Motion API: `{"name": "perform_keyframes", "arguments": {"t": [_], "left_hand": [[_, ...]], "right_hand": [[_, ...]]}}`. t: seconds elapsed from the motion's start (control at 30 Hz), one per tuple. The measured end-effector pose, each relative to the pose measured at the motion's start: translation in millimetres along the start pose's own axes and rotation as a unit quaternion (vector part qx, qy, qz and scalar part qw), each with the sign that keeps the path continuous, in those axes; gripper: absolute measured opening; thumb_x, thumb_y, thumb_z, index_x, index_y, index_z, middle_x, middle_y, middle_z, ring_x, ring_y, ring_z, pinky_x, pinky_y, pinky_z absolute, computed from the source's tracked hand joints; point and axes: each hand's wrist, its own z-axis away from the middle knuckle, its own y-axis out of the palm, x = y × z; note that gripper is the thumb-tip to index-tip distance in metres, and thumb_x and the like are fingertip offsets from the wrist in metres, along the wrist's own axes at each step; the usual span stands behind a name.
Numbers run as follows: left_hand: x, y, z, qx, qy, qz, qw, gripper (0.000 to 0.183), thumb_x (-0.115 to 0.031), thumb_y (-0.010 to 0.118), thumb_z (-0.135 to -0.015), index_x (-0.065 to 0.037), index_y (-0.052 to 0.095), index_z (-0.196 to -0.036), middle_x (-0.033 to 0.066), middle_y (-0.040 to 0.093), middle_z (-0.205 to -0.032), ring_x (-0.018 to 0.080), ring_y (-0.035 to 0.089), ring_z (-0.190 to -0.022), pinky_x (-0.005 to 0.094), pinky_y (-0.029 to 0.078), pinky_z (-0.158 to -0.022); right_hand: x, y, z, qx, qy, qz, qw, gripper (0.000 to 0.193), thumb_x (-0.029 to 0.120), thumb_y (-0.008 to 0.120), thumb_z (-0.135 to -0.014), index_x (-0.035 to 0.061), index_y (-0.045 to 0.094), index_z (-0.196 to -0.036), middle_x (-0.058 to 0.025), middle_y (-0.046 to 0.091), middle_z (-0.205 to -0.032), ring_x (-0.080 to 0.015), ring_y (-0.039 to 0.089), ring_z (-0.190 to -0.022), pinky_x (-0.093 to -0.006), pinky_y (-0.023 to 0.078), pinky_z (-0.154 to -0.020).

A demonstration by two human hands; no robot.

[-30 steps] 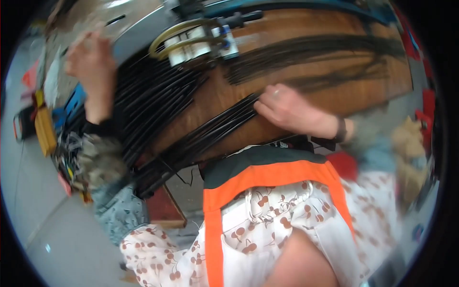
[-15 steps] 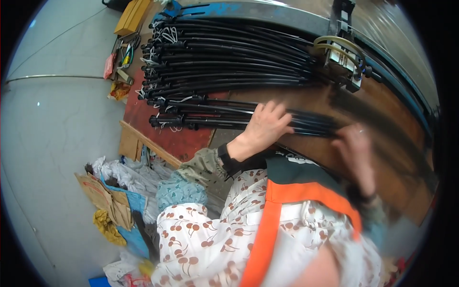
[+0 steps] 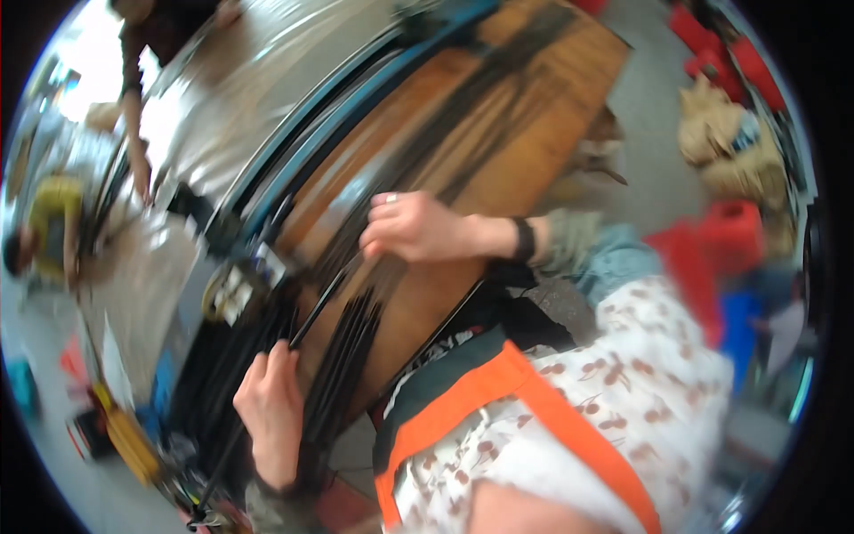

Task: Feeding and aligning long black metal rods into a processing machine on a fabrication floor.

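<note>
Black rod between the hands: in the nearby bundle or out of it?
Out: the black rod runs from left hand to right hand, wooden tabletop showing between it and the bundle.

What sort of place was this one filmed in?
Most likely a small workshop or assembly area. A wooden worktable carries a bundle of long black rods, and a blue rail runs along its far side, with a small machine fixture near one end.

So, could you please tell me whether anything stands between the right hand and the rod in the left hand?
Nothing visible does: the right hand is at the upper end of the rod, which the left hand grips; blur hides exact contact. The bundle lies aside, not between.
</note>
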Motion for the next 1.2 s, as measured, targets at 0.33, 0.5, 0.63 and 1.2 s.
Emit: {"name": "perform_keyframes", "arguments": {"t": [0.33,0.5,0.63,1.2], "left_hand": [[13.5,-39.5,-84.3,-0.067,0.090,-0.054,0.992,0.033,0.003,0.061,-0.085,-0.003,0.061,-0.118,0.0150,0.052,-0.087,0.0344,0.055,-0.081,0.0447,0.046,-0.070],[-7.3,-45.3,-110.2,-0.055,0.159,-0.060,0.984,0.043,0.004,0.063,-0.083,-0.007,0.063,-0.125,0.0103,0.051,-0.082,0.0284,0.055,-0.076,0.0406,0.045,-0.064],[-3.6,-39.8,-128.7,-0.073,0.157,-0.065,0.983,0.048,0.004,0.065,-0.082,-0.011,0.064,-0.128,0.0096,0.047,-0.076,0.0281,0.053,-0.070,0.0416,0.045,-0.062],[199.2,-130.2,14.9,-0.342,-0.067,-0.058,0.935,0.021,-0.008,0.061,-0.097,0.001,0.064,-0.116,0.0185,0.061,-0.085,0.0338,0.056,-0.071,0.0383,0.046,-0.065]], "right_hand": [[-28.3,-82.4,-10.7,-0.178,-0.036,0.123,0.976,0.042,0.033,0.075,-0.083,0.0134,0.069,-0.120,-0.0023,0.065,-0.078,-0.0170,0.061,-0.068,-0.0313,0.051,-0.058],[-37.4,-77.9,-26.2,-0.195,-0.127,0.205,0.951,0.047,0.043,0.071,-0.085,0.0175,0.069,-0.123,0.0040,0.055,-0.066,-0.0102,0.055,-0.060,-0.0257,0.043,-0.046],[-12.4,-71.9,-36.4,-0.182,-0.074,0.161,0.967,0.047,0.046,0.067,-0.088,0.0174,0.068,-0.124,0.0021,0.054,-0.069,-0.0102,0.051,-0.059,-0.0262,0.042,-0.046],[47.8,72.8,-260.9,0.046,-0.038,-0.182,0.981,0.017,0.021,0.067,-0.094,0.0059,0.072,-0.100,-0.0060,0.071,-0.077,-0.0116,0.066,-0.069,-0.0270,0.052,-0.065]]}}
